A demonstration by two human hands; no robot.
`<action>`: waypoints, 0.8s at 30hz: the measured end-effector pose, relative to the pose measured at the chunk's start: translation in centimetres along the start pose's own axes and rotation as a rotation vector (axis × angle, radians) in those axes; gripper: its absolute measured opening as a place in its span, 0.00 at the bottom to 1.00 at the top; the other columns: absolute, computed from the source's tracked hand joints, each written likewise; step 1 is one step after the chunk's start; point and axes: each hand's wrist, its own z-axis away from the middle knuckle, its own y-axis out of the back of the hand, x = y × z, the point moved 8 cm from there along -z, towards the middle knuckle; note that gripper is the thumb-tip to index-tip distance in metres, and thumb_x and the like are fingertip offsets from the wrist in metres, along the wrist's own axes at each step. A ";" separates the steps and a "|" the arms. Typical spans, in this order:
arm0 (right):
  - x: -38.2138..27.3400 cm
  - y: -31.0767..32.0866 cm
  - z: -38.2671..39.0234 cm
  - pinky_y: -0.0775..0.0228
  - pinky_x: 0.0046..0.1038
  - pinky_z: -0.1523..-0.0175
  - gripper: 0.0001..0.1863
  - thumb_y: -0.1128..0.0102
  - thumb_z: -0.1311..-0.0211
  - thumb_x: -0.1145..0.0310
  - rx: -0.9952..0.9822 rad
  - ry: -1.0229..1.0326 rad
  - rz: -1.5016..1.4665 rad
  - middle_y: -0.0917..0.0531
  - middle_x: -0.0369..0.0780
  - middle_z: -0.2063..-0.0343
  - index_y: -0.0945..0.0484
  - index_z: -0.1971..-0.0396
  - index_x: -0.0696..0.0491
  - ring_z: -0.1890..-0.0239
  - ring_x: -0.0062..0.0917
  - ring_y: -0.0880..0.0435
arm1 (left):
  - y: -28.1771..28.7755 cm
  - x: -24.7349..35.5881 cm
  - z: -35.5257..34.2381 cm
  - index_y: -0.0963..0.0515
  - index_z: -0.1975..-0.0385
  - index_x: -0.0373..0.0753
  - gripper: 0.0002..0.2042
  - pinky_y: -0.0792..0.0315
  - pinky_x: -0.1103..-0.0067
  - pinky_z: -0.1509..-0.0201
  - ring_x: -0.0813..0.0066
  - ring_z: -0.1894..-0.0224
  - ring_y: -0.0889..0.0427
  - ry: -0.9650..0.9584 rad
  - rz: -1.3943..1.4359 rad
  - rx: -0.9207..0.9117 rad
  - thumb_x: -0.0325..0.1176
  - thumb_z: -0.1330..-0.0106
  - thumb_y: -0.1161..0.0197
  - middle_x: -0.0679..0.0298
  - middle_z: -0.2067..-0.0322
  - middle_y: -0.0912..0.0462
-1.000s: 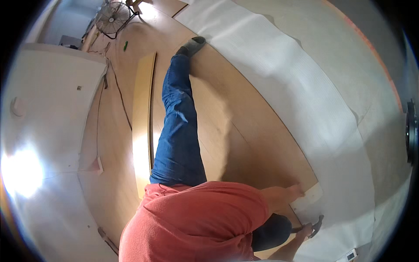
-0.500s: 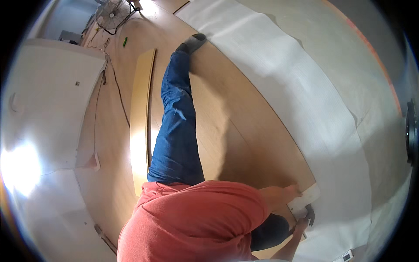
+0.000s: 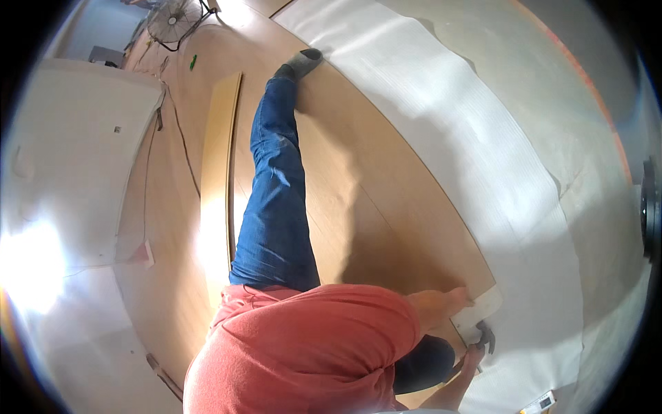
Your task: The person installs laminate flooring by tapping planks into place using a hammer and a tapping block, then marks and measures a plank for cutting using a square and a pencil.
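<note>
My left hand (image 3: 458, 301), below the red sleeve, grips a white block (image 3: 477, 307) at the edge of the pale wood-look flooring (image 3: 386, 179). My right hand (image 3: 472, 357) holds a dark claw hammer (image 3: 487, 338), its head close against the block. My jeans-clad leg (image 3: 272, 186) stretches forward over the boards, the socked foot at the edge of a white underlay sheet (image 3: 469, 138). My other knee is bent beside the hammer, partly hidden by my torso.
A loose plank (image 3: 217, 172) lies left of my leg. A standing fan (image 3: 172, 24), a small green object (image 3: 192, 61) and cables are farther forward. A large white panel (image 3: 76, 152) and bright lamp stand left. Bare subfloor runs right; a white-and-yellow device (image 3: 541, 402) lies lower right.
The hammer has swung leftward and up to the white block. My left hand stays in about the same place; the whole view has shifted slightly.
</note>
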 end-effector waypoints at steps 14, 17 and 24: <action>-0.9 -1.7 -4.8 0.27 0.35 0.58 0.23 0.37 0.34 0.63 0.320 0.287 -0.612 0.20 0.40 0.64 0.28 0.46 0.61 0.64 0.29 0.21 | 18.5 6.7 7.2 0.22 0.43 0.46 0.19 0.33 0.57 0.30 0.61 0.30 0.32 -0.415 -0.858 -0.114 0.41 0.34 0.39 0.58 0.40 0.22; -5.5 -5.4 -6.2 0.27 0.40 0.43 0.30 0.37 0.31 0.61 0.357 0.230 -0.693 0.20 0.48 0.45 0.30 0.37 0.63 0.48 0.36 0.20 | 41.0 10.9 25.2 0.18 0.47 0.43 0.16 0.23 0.63 0.37 0.62 0.27 0.34 -0.718 -1.596 0.499 0.36 0.32 0.43 0.63 0.34 0.26; -5.0 -3.2 -2.5 0.22 0.41 0.47 0.25 0.39 0.34 0.72 0.168 0.452 -0.841 0.17 0.51 0.49 0.28 0.40 0.66 0.52 0.40 0.16 | 64.8 -4.2 78.0 0.17 0.53 0.42 0.12 0.29 0.68 0.34 0.55 0.39 0.23 -0.058 -0.735 1.821 0.29 0.35 0.42 0.56 0.42 0.20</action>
